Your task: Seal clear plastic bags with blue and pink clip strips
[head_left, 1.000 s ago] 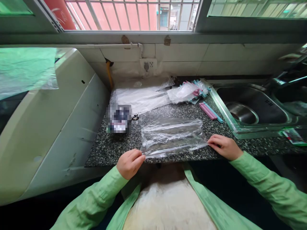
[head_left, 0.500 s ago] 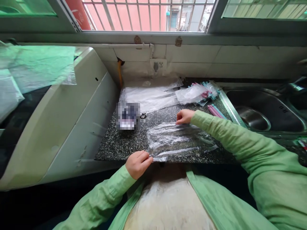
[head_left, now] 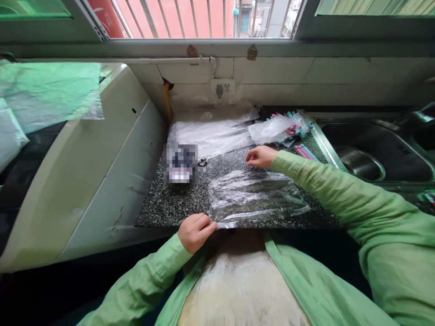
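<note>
A clear plastic bag [head_left: 253, 197] lies flat and wrinkled on the speckled dark countertop [head_left: 176, 206]. At its near left corner, my left hand [head_left: 196, 232] pinches the plastic between thumb and fingers, close to the counter's front edge. My right hand [head_left: 261, 157] hovers just past the bag's far edge, apart from it. Its fingers are loosely curled, the thumb and forefinger a little apart, with nothing visible between them. Behind lies a stack of clear plastic bags [head_left: 210, 136]. Pink and blue strips [head_left: 306, 152] lie to the right of my right hand.
A crinkled clear bag [head_left: 272, 130] lies by a pile of pink and blue pieces [head_left: 299, 124]. A blurred-out object [head_left: 181, 164] and a small dark ring [head_left: 203, 162] sit left. The sink [head_left: 384, 136] is right; a pale appliance [head_left: 112, 172] stands left.
My right hand has lifted off the bag's far edge and moved slightly away, its fingers loosening. My left hand stays on the near left corner. The view has shifted slightly.
</note>
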`<state>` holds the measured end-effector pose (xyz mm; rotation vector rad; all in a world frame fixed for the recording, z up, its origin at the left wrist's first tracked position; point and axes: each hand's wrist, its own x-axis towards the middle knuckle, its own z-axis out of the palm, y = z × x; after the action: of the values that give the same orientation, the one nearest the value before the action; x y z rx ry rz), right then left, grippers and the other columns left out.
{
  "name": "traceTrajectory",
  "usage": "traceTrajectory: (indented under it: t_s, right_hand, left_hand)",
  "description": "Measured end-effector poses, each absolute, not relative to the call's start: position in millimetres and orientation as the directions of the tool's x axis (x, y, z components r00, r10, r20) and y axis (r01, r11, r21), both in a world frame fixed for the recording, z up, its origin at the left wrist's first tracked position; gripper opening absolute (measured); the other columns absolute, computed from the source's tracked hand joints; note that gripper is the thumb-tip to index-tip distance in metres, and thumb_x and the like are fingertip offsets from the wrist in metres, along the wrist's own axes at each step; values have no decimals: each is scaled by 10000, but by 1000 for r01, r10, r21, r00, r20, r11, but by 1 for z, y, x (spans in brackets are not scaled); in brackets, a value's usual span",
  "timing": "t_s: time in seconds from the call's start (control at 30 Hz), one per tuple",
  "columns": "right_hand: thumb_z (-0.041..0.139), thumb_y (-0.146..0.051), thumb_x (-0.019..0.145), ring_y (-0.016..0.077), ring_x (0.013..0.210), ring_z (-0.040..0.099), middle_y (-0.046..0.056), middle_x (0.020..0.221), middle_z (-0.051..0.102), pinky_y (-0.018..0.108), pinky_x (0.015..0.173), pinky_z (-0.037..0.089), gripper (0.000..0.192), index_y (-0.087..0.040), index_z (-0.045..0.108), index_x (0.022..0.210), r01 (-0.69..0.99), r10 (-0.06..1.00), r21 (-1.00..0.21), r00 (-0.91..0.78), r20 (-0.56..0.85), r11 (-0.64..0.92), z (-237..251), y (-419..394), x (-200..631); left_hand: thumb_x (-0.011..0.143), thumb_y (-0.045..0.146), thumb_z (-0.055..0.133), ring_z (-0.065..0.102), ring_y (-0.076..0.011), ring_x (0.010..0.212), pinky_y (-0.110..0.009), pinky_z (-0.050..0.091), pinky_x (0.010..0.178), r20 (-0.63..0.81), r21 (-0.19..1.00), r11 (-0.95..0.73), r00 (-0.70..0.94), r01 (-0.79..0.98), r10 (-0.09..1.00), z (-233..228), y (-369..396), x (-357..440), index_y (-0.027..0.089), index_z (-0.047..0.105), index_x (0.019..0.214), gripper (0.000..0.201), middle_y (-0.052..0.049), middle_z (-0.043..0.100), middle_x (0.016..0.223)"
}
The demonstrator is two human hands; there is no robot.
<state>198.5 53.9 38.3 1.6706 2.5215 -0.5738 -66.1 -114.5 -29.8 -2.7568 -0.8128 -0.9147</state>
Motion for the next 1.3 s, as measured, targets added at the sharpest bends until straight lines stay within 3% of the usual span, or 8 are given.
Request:
traceTrajectory:
  t_s: [0.13,0.23,0.37,0.57,0.7,0.87,1.1,1.3]
  right_hand:
    - [591,-338,707,108,696,572,5,838,671,191,598,376,274,-205,662,936,776,765,-378,-605,-221,505,29,48,134]
    - [603,-315,682,141,749,593,5,837,678,204,575,368,228,-216,676,874,753,702,-314,-656,-278,579,20,42,95]
    - [577,-245,691,170,821,601,17,872,685,218,604,378,170,-220,686,819,761,711,-212,-649,-271,613,14,43,77]
    - [549,-292,727,151,818,590,16,913,677,213,628,380,232,-218,667,912,790,764,-246,-609,-213,561,17,59,91]
    - [545,-233,722,111,714,559,19,831,671,198,621,376,222,-171,671,894,839,853,-293,-508,-117,459,32,78,153]
    - [538,-258,710,91,555,492,16,630,625,211,549,365,203,-119,677,763,913,923,-327,-323,-209,245,45,69,264]
    - [508,-553,683,74,413,407,13,493,558,229,435,318,436,-137,603,591,919,854,-387,-140,-501,-76,32,1,318]
    - [574,-569,585,67,396,385,-13,440,507,227,427,290,422,-159,516,499,872,781,-470,-198,-592,-135,24,-20,305]
  left_hand:
    - [803,112,467,416,-104,549,-231,328,502,597,25,-844,669,535,442,-31,-116,-58,150,589,783,130,-11,511,590]
    - [803,126,484,409,-102,547,-233,317,502,590,19,-828,662,561,462,-31,-117,-55,153,590,773,113,-6,507,586]
    - [810,134,474,408,-105,549,-236,316,502,592,13,-818,654,576,470,-32,-119,-58,149,591,759,129,-6,500,578]
    - [801,121,473,409,-105,556,-230,329,504,594,1,-761,612,648,522,-32,-110,-67,161,604,748,147,-10,502,597]
    - [802,136,457,427,-125,576,-241,346,510,569,-50,-685,584,727,579,-28,-95,-79,158,610,730,171,-28,494,608]
    - [758,105,480,459,-156,647,-279,390,589,664,28,-617,447,786,599,-18,-97,-63,110,584,945,215,-62,518,694]
    - [841,339,432,460,-153,650,-303,342,584,511,11,-915,784,403,352,-21,-125,54,137,520,1043,299,-44,523,721]
    - [870,187,353,452,-153,658,-302,291,554,428,-27,-905,823,424,373,-33,-122,109,121,523,887,183,-45,496,712]
